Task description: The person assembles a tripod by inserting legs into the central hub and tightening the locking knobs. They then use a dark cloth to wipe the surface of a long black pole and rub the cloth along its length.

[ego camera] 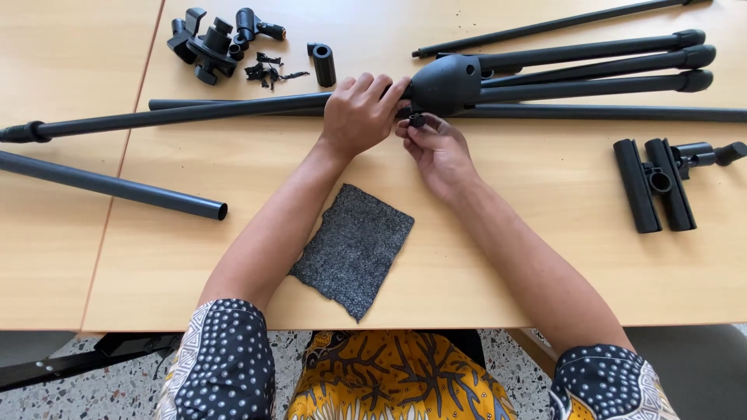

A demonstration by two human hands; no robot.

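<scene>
Pale wooden surface [545,233] was strewn with black stand parts. A stiff, smooth tripod stand [447,84] lay across it, gripped by the left hand [359,113] beside its hub; a small black knob [417,120] was pinched in the right hand [437,149]. The long shaft looked unwieldy, best held near the hub.

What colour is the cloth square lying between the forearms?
Dark speckled grey felt cloth square, clearest in the head view.

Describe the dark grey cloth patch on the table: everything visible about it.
The cloth patch is a roughly rectangular piece of dark grey, speckled, felt-like fabric with uneven, slightly frayed edges. It lies flat on the light wooden table, turned at an angle, near the front edge between the person's forearms. The left forearm passes along or just over its left edge; neither hand touches it.
</scene>
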